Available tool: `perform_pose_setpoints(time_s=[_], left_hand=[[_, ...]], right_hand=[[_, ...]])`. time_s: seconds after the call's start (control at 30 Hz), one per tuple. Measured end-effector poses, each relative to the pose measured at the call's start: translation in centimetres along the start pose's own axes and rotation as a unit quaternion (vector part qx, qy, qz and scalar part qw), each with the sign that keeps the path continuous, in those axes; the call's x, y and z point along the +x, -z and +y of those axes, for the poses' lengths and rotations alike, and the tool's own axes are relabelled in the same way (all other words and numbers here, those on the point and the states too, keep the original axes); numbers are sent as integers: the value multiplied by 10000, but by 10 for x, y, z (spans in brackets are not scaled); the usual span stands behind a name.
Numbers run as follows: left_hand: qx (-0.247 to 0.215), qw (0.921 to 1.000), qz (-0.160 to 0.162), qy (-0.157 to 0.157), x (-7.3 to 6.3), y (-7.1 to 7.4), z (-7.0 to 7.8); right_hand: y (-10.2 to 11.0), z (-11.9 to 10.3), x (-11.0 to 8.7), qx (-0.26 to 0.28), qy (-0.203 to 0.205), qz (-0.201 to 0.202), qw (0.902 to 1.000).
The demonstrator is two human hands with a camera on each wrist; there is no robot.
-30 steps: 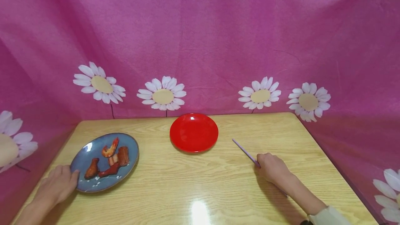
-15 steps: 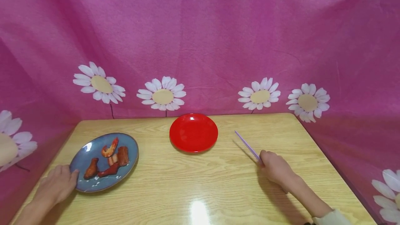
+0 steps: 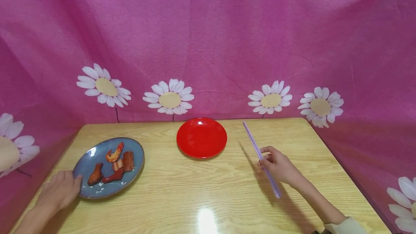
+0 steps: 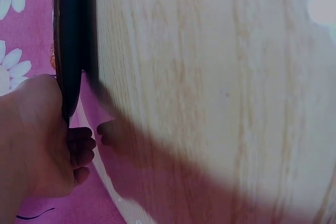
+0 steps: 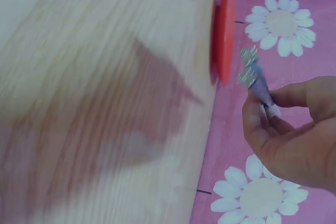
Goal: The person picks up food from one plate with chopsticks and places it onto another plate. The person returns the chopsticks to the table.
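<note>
My right hand [image 3: 280, 165] pinches a pair of purple chopsticks [image 3: 250, 138] between thumb and fingers, held above the table and slanting away. Their near ends [image 5: 254, 80] point toward the camera in the right wrist view. My left hand [image 3: 60, 190] grips the left rim of a blue-grey plate [image 3: 86, 163], thumb at the edge and fingers curled below it in the left wrist view. On this plate lie a shrimp [image 3: 114, 154], a drumstick [image 3: 95, 174] and several brown and reddish meat pieces [image 3: 128, 161]. A red plate [image 3: 201, 138] stands at the back middle.
The wooden table [image 3: 182, 198] carries both plates. A pink cloth [image 3: 214, 46] printed with white daisies hangs behind and at both sides. The red plate stands close to the table's back edge.
My right hand has lifted the chopsticks off the table and turned them steeper, its fingers shifting along them. My left hand and both plates have stayed in place.
</note>
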State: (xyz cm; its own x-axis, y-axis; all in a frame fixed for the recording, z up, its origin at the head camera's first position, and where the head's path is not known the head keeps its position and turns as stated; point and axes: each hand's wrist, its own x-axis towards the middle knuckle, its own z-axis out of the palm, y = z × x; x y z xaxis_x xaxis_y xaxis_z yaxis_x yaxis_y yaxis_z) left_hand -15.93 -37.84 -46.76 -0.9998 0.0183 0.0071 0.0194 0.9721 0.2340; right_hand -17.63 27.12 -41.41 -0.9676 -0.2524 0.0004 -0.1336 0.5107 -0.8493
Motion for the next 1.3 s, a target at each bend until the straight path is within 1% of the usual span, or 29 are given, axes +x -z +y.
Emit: perform_pose_setpoints(time_s=[0.07, 0.17, 0.23, 0.33, 0.5, 0.6, 0.8, 0.9, 1.0, 1.07, 1.17, 1.23, 1.3], left_hand=[[-5, 10000, 32, 16, 0, 0, 1], [3, 10000, 38, 23, 1, 0, 0], [9, 10000, 40, 23, 1, 0, 0], [30, 10000, 60, 8, 1, 0, 0], [48, 10000, 59, 10, 0, 0, -1], [46, 10000, 62, 9, 0, 0, -1], [23, 10000, 42, 14, 2, 2, -1], [19, 10000, -41, 31, 2, 2, -1], [33, 9999, -131, 41, 2, 2, -2], [41, 9999, -139, 41, 2, 1, -2], [44, 9999, -129, 23, 3, 0, -2], [50, 9999, -135, 21, 2, 0, -3], [53, 9999, -154, 21, 2, -1, -3]], right_hand=[[-1, -4, 0, 365, 24, -14, 9993], [-3, -10, 2, 752, 226, -83, 9969], [-5, -13, 3, 816, 401, -110, 9958], [-8, -18, 4, 890, 529, -93, 9946], [-11, -25, 5, 1047, 393, -5, 9937], [-12, -29, 5, 1107, 381, 39, 9931], [-13, -35, 5, 913, 473, 115, 9946], [-13, -35, 6, 850, 491, 51, 9952], [-14, -33, 7, 735, 617, 55, 9954], [-15, -33, 7, 523, 733, 167, 9958], [-16, -33, 7, 126, 822, 454, 9955], [-17, -33, 7, -230, 896, 675, 9934], [-17, -34, 7, -512, 1032, 901, 9892]])
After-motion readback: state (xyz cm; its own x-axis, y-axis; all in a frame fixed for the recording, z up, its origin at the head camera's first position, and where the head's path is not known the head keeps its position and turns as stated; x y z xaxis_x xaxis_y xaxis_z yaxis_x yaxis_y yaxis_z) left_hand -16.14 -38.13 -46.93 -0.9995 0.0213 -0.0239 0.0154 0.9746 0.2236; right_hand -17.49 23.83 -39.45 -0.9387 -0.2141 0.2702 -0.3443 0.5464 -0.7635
